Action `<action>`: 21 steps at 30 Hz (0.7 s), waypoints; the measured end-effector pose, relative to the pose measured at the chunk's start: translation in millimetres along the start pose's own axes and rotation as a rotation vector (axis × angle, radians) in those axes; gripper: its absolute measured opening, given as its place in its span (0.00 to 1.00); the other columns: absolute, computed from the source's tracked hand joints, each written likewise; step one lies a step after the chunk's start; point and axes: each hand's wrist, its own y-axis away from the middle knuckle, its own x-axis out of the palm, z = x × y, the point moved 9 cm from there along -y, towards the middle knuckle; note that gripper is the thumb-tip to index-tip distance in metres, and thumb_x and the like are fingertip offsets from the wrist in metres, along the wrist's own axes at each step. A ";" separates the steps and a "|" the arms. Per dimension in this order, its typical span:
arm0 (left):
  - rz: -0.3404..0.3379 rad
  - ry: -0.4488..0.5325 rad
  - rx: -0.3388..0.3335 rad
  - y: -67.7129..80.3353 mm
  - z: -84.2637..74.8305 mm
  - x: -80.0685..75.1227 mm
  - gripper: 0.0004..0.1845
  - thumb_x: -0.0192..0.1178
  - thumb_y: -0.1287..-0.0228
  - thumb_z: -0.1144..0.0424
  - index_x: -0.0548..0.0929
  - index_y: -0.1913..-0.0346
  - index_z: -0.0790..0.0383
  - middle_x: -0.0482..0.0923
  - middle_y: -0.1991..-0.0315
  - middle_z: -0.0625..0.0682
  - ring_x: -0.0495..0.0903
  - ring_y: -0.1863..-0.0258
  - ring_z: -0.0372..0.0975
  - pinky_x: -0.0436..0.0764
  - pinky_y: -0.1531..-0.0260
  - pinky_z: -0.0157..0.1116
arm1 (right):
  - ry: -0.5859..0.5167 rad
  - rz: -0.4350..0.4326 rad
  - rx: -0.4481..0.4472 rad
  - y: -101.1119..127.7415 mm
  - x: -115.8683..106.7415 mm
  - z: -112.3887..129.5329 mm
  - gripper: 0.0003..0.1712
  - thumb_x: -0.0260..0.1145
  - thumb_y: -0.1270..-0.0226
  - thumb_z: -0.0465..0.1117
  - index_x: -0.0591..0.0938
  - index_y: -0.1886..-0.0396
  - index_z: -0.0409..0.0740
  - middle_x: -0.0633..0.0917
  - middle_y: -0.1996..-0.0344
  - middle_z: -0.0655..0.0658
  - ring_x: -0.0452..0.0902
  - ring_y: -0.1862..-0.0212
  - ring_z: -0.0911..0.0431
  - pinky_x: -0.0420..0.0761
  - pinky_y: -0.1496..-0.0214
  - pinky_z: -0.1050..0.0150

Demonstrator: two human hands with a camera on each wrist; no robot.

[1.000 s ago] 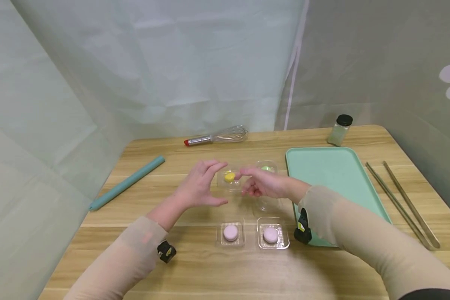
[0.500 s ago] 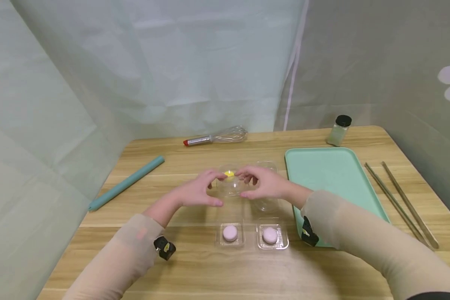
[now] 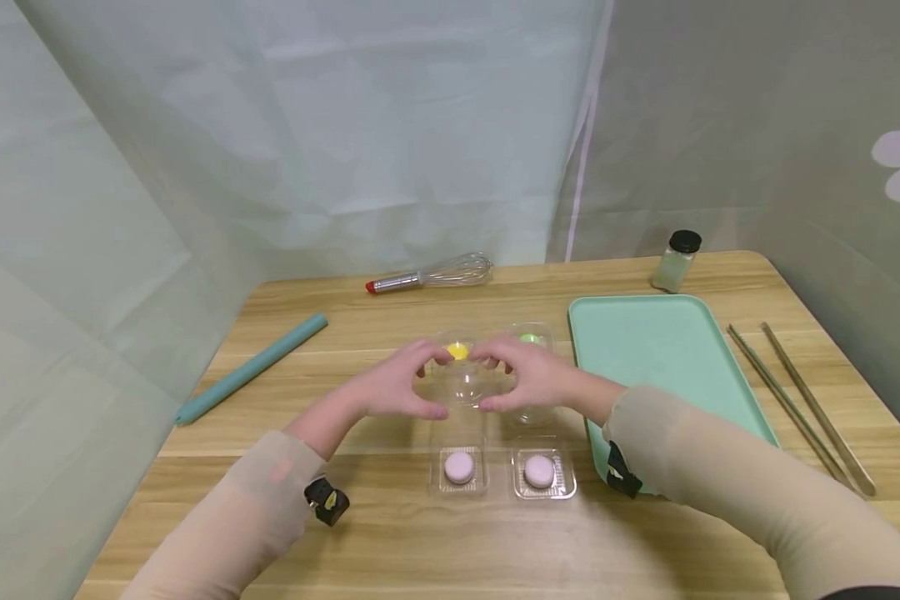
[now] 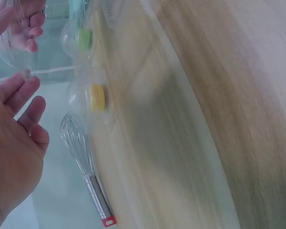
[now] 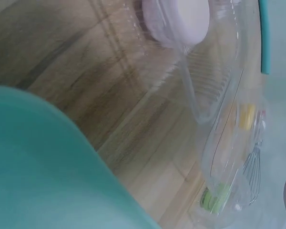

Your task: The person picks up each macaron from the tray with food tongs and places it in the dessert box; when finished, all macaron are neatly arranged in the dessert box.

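Observation:
Between my two hands is a clear plastic dome lid (image 3: 463, 386), raised over the table. My left hand (image 3: 397, 383) pinches its left edge, and my right hand (image 3: 536, 377) holds the right edge. Just beyond the lid, a yellow macaron (image 3: 457, 351) sits in a clear container; the left wrist view shows a dome over it. A green macaron (image 3: 530, 339) is in another clear container to its right, partly behind my right hand. Nearer me, two pink macarons, the left one (image 3: 459, 467) and the right one (image 3: 539, 472), lie in separate clear square trays.
A mint-green tray (image 3: 660, 358) lies right of my right hand, under the forearm. Long metal tongs (image 3: 817, 400) lie beyond it. A black-capped jar (image 3: 677, 262) and a whisk (image 3: 431, 273) are at the back. A teal rolling pin (image 3: 251, 369) lies left.
My right hand has turned and spread its thumb from its fingers, facing the left hand. Both hands have come round the dome lid, which has moved slightly toward me.

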 end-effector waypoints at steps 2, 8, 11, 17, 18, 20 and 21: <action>-0.017 -0.007 0.002 0.4 -0.4 0.1 0.39 0.72 0.55 0.51 0.69 0.40 0.59 0.68 0.44 0.50 0.68 0.52 0.42 0.72 0.53 0.42 | 0.018 0.012 -0.002 1.2 1.6 1.8 0.41 0.73 0.51 0.56 0.71 0.38 0.44 0.76 0.45 0.49 0.72 0.50 0.55 0.76 0.53 0.57; -0.029 -0.058 0.050 2.8 -3.6 8.8 0.39 0.73 0.59 0.51 0.70 0.41 0.60 0.68 0.45 0.51 0.69 0.52 0.42 0.73 0.54 0.41 | 0.063 0.074 0.011 8.4 10.6 6.8 0.44 0.73 0.52 0.58 0.70 0.37 0.47 0.72 0.42 0.45 0.72 0.48 0.53 0.75 0.50 0.56; -0.020 -0.092 0.075 7.1 -3.2 16.0 0.41 0.73 0.60 0.49 0.69 0.41 0.59 0.68 0.45 0.52 0.68 0.49 0.42 0.72 0.52 0.41 | 0.091 0.113 0.005 11.0 18.5 9.8 0.44 0.73 0.53 0.59 0.69 0.36 0.48 0.71 0.40 0.43 0.72 0.46 0.52 0.74 0.47 0.55; 0.000 -0.152 0.062 23.7 0.6 26.4 0.43 0.73 0.63 0.47 0.69 0.41 0.59 0.68 0.44 0.51 0.63 0.42 0.44 0.66 0.43 0.47 | 0.161 0.175 -0.040 13.6 35.9 17.0 0.43 0.72 0.51 0.60 0.69 0.37 0.48 0.73 0.42 0.45 0.71 0.46 0.54 0.74 0.48 0.58; 0.002 -0.162 0.061 25.6 0.9 27.9 0.43 0.73 0.64 0.47 0.69 0.41 0.60 0.69 0.44 0.51 0.63 0.42 0.45 0.66 0.43 0.48 | 0.162 0.180 -0.053 13.9 38.1 18.5 0.43 0.72 0.51 0.60 0.70 0.38 0.48 0.73 0.43 0.45 0.71 0.46 0.54 0.74 0.48 0.59; 0.005 -0.184 0.063 28.1 1.0 30.4 0.43 0.73 0.64 0.47 0.69 0.42 0.59 0.69 0.44 0.50 0.63 0.42 0.44 0.66 0.42 0.47 | 0.181 0.183 -0.078 14.3 41.8 20.3 0.43 0.72 0.51 0.60 0.70 0.38 0.47 0.73 0.43 0.46 0.70 0.45 0.55 0.73 0.47 0.59; 0.007 -0.191 0.063 29.3 0.5 31.4 0.43 0.73 0.64 0.46 0.69 0.42 0.59 0.69 0.44 0.50 0.64 0.43 0.44 0.66 0.43 0.47 | 0.190 0.184 -0.090 14.5 43.2 21.1 0.43 0.71 0.51 0.60 0.70 0.38 0.47 0.73 0.43 0.46 0.70 0.45 0.55 0.73 0.46 0.59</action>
